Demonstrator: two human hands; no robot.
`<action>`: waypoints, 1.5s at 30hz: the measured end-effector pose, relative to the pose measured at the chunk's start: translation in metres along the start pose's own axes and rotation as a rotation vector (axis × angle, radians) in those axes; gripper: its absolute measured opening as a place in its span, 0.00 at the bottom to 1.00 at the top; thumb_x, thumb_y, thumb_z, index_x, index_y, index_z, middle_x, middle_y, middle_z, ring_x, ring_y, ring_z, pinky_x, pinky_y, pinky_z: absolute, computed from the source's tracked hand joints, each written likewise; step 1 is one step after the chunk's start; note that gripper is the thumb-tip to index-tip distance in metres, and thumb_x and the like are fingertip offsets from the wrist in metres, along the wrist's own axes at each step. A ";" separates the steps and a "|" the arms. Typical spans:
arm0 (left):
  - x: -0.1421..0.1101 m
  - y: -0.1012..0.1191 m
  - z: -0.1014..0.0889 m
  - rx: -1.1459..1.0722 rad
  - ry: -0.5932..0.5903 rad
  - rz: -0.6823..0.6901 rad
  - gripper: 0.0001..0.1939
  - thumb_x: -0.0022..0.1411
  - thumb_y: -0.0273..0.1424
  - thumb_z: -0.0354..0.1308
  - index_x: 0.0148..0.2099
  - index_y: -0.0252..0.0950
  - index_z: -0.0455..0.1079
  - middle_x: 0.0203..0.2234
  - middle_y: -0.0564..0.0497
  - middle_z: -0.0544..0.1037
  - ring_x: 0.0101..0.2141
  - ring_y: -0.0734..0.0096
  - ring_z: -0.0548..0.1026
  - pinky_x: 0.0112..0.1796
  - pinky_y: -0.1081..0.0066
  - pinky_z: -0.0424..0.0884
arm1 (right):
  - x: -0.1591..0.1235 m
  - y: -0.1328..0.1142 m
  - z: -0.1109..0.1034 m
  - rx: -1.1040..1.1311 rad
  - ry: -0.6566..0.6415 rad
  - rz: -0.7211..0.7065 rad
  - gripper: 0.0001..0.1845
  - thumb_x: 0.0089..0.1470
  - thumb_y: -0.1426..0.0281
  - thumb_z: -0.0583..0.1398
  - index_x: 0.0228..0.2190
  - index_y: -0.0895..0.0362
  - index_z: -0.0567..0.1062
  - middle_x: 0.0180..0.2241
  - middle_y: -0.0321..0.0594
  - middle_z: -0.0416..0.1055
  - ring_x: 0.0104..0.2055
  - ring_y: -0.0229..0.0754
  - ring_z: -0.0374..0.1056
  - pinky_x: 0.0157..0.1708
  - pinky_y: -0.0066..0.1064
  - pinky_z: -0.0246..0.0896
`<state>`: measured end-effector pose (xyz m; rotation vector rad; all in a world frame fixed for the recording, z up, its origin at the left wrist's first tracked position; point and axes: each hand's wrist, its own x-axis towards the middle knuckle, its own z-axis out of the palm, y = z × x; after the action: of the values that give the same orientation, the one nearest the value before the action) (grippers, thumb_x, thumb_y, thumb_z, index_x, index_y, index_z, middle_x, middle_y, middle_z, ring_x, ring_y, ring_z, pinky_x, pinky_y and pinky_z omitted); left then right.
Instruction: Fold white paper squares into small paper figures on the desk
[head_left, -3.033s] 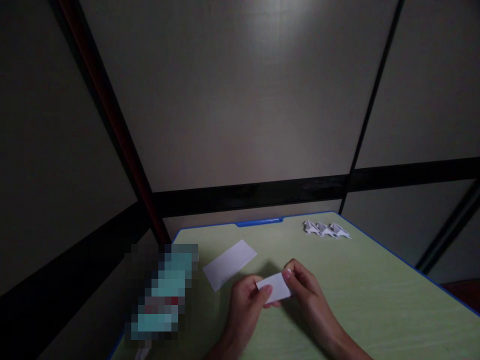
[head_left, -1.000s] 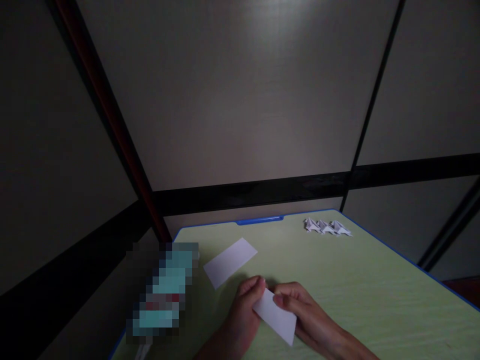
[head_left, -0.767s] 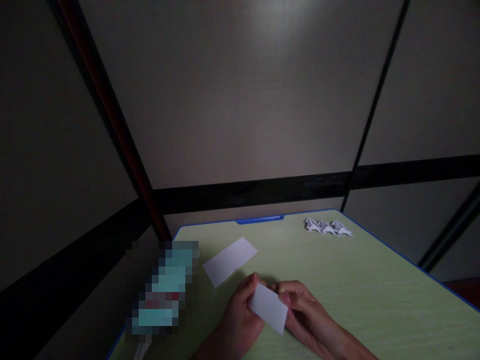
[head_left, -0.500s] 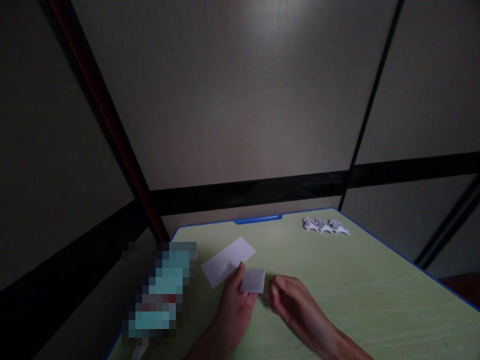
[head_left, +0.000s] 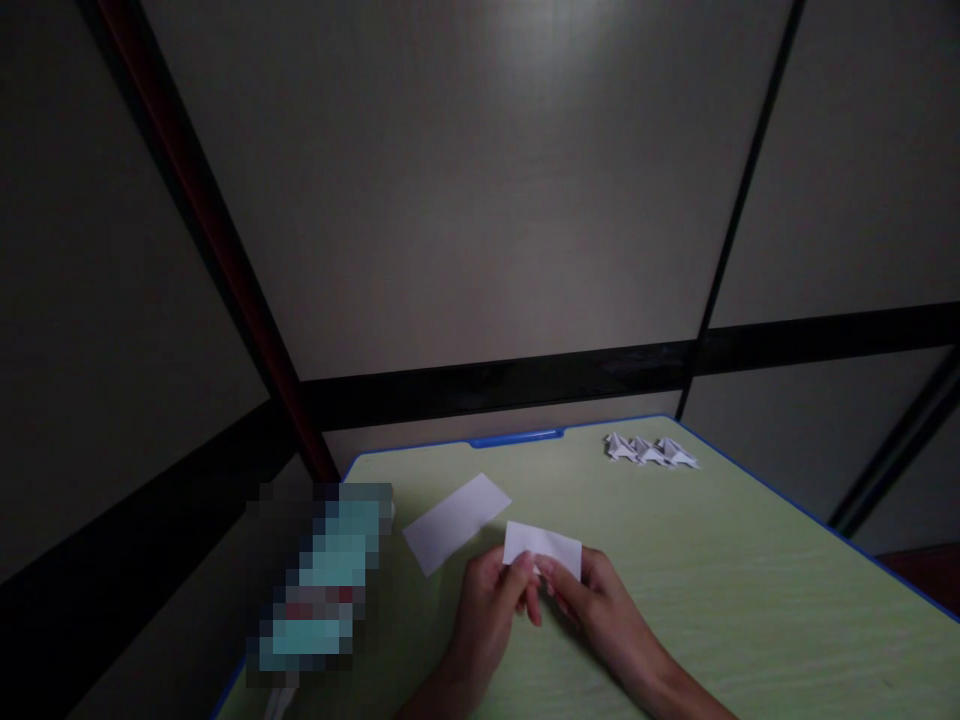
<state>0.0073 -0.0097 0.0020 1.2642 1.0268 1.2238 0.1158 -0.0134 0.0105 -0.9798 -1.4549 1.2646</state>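
Note:
Between my two hands, above the table's near middle, is a small white piece of paper (head_left: pixel 546 542), its long side facing away from me. My left hand (head_left: pixel 487 600) pinches its lower left part, thumb on top. My right hand (head_left: pixel 594 600) grips the lower right part, also with the thumb on top. The two thumb tips nearly meet at the paper's near edge, and most of the fingers underneath are hidden. Just beyond my left hand, a white paper rectangle (head_left: pixel 456 524) lies flat on the table.
Three folded white paper figures (head_left: pixel 649 451) stand in a row at the far right of the green table (head_left: pixel 750 570). A blurred-out turquoise object (head_left: pixel 330 570) lies along the left edge. A blue strip (head_left: pixel 517 438) sits at the back edge, before a panelled wall (head_left: pixel 495 220).
Half a second ago only my left hand held the paper, with my right hand apart from it. Now my right hand grips it too, and the paper is turned and shows wider.

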 end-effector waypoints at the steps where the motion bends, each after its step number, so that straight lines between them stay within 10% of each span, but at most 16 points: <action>1: 0.000 -0.002 0.000 0.001 0.036 -0.002 0.17 0.47 0.41 0.49 0.16 0.33 0.60 0.06 0.57 0.61 0.11 0.80 0.57 0.16 0.77 0.53 | 0.000 -0.001 0.001 0.014 -0.017 -0.022 0.22 0.44 0.56 0.51 0.12 0.61 0.63 0.12 0.31 0.53 0.16 0.31 0.48 0.17 0.23 0.43; 11: -0.003 -0.004 -0.006 0.034 0.209 -0.012 0.19 0.46 0.40 0.52 0.12 0.34 0.57 0.04 0.59 0.56 0.12 0.81 0.53 0.18 0.77 0.51 | -0.002 0.003 0.005 0.031 0.069 0.077 0.27 0.40 0.55 0.54 0.04 0.58 0.53 0.05 0.25 0.42 0.10 0.26 0.36 0.12 0.24 0.31; 21: 0.001 -0.004 -0.008 -0.111 0.256 -0.007 0.22 0.47 0.45 0.47 0.11 0.35 0.57 0.05 0.56 0.60 0.11 0.76 0.59 0.18 0.74 0.54 | -0.001 0.011 0.006 0.129 -0.210 0.179 0.27 0.41 0.52 0.50 0.10 0.62 0.66 0.06 0.31 0.58 0.06 0.27 0.49 0.07 0.19 0.43; 30: 0.000 0.003 -0.011 0.057 0.365 0.035 0.22 0.47 0.44 0.48 0.10 0.36 0.54 0.04 0.58 0.58 0.12 0.78 0.57 0.19 0.76 0.54 | -0.003 0.004 0.002 -0.104 -0.096 0.148 0.25 0.38 0.55 0.55 0.05 0.59 0.59 0.04 0.26 0.48 0.06 0.25 0.40 0.07 0.21 0.34; 45: 0.000 0.003 -0.002 -0.070 0.021 -0.044 0.17 0.45 0.44 0.50 0.22 0.33 0.59 0.11 0.57 0.63 0.12 0.81 0.59 0.12 0.80 0.51 | 0.004 0.004 -0.014 0.196 0.012 0.088 0.13 0.41 0.64 0.58 0.17 0.63 0.66 0.09 0.27 0.53 0.12 0.26 0.41 0.13 0.22 0.31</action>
<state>0.0049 -0.0097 0.0047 1.1709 1.0135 1.2314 0.1289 -0.0059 0.0072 -0.9258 -1.2627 1.4334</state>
